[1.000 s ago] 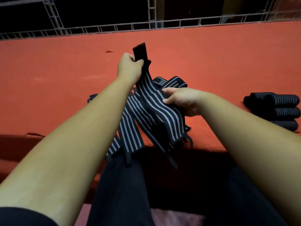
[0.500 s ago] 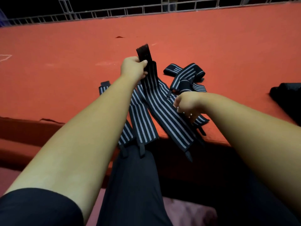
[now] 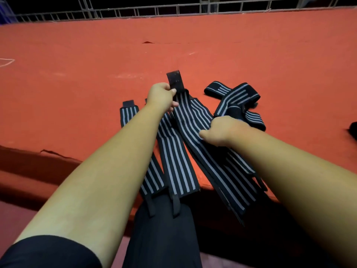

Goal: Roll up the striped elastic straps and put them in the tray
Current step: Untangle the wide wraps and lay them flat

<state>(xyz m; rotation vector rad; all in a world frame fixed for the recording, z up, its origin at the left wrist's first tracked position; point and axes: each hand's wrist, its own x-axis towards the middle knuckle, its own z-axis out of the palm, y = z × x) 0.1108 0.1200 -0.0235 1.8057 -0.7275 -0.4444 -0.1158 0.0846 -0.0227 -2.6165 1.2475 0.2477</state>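
Left hand (image 3: 161, 95), farther out over the red mat (image 3: 77, 84), grips the striped strap (image 3: 193, 117) just under its black tab (image 3: 175, 81). Right hand (image 3: 222, 130), nearer, pinches it mid-length. The strap runs away from the person, its near end hanging off the mat's edge.

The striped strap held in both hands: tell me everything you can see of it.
The black elastic strap with pale lengthwise stripes is unrolled, a flat band. A plain black tab sticks up at its far end. The left hand grips it just below the tab; the right hand grips it partway along. It slants toward the near right over other striped straps, its near end hanging off the red surface.
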